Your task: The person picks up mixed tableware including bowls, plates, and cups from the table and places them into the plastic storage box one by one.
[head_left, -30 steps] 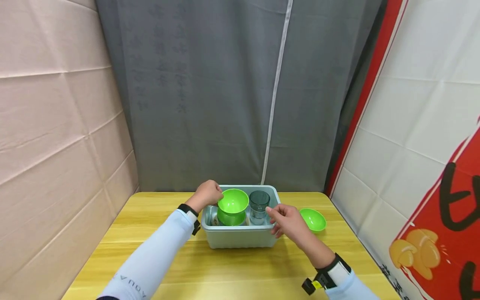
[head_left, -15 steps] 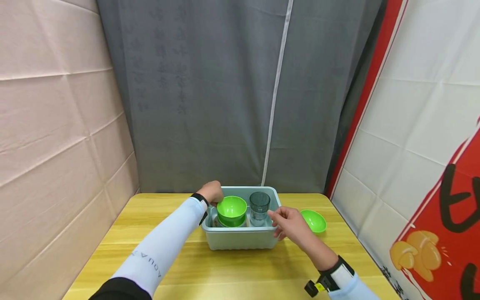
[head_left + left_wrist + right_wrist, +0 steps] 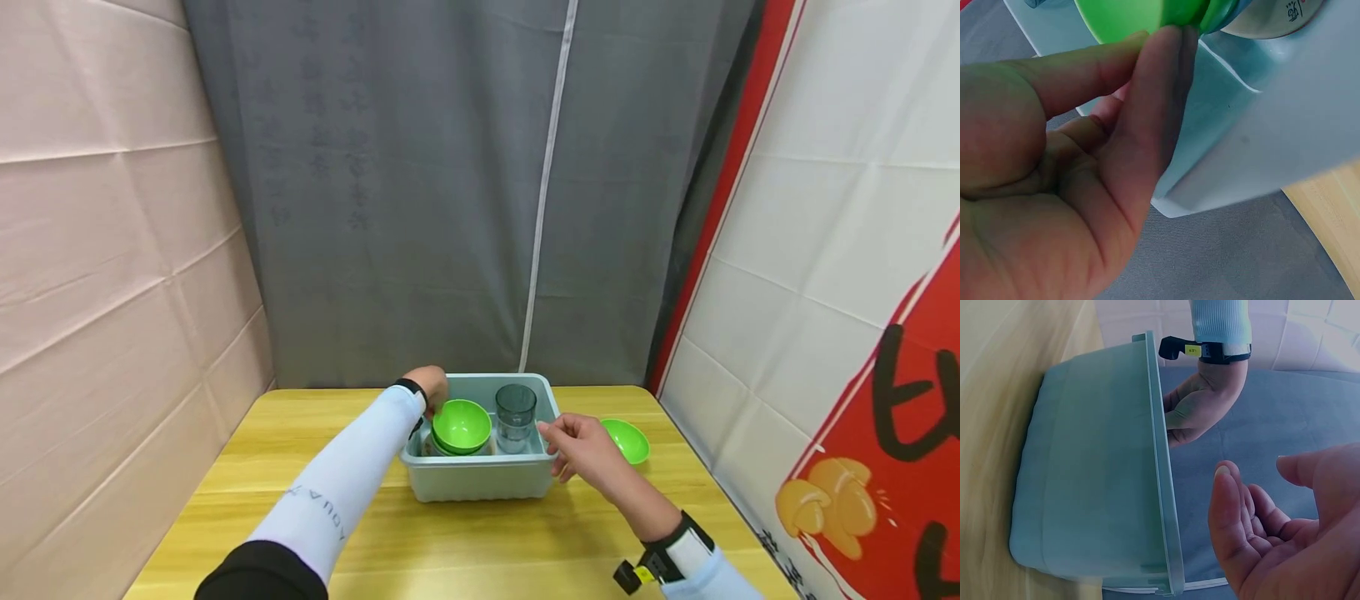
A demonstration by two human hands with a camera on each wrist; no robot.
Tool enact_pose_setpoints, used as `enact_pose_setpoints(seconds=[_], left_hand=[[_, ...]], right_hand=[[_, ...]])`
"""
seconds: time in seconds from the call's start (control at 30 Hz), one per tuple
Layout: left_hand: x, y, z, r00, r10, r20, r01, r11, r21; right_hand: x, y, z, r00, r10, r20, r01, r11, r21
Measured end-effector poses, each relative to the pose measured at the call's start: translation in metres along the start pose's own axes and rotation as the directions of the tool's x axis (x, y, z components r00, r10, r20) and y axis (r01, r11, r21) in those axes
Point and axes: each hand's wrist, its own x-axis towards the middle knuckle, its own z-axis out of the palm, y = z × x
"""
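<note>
My left hand [image 3: 430, 390] reaches over the left side of a pale blue-green plastic bin [image 3: 483, 483]. Its thumb and fingers pinch the rim of a bright green bowl [image 3: 462, 425], as the left wrist view shows up close. That bowl sits low in the bin, stacked in another green bowl. A pale dish [image 3: 1266, 19] with dark characters shows beneath them. Beside the stack stands a dark clear glass tumbler [image 3: 515, 410]. My right hand [image 3: 585, 448] hovers just off the bin's right rim, fingers loosely bent, holding nothing; the right wrist view shows a gap between thumb and fingers.
Another green bowl [image 3: 628, 442] sits on the wooden table [image 3: 450, 542], right of the bin and partly behind my right hand. A grey curtain [image 3: 420, 208] hangs behind the table. Cloth walls [image 3: 120, 292] stand on the left and right.
My left hand has lowered the green bowl into the lower green bowl inside the bin, and its fingers have gone down with it. The right hand has barely moved.
</note>
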Motion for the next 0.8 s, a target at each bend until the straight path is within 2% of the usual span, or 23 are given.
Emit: enact_pose_setpoints(seconds=[0.07,0.2,0.3,0.47,0.7,0.8], left_hand=[[-0.002,-0.001,-0.001,1.0,-0.011,0.001,0.011,0.998,-0.058],[-0.002,-0.001,-0.003,0.999,-0.018,0.029,0.021,0.996,-0.084],[0.0,0.001,-0.003,0.999,0.003,0.033,-0.002,1.0,-0.004],[0.001,0.008,-0.003,1.0,0.01,-0.014,-0.008,0.99,0.139],[0.005,0.016,-0.005,0.998,-0.062,0.01,0.06,0.985,0.161],[0.012,0.014,-0.003,0.998,-0.057,-0.023,0.06,0.988,0.139]], right_hand=[[0.0,-0.001,0.0,1.0,0.001,-0.002,-0.001,1.0,-0.004],[0.0,-0.001,-0.001,1.0,0.003,-0.001,-0.003,1.0,-0.011],[-0.001,-0.002,-0.001,1.0,0.009,-0.005,-0.009,1.0,-0.02],[-0.002,-0.003,-0.002,1.0,0.022,-0.015,-0.023,0.999,-0.033],[-0.004,-0.003,-0.002,0.999,0.034,-0.013,-0.035,0.998,-0.049],[-0.004,-0.004,-0.002,0.999,0.037,-0.013,-0.038,0.998,-0.052]])
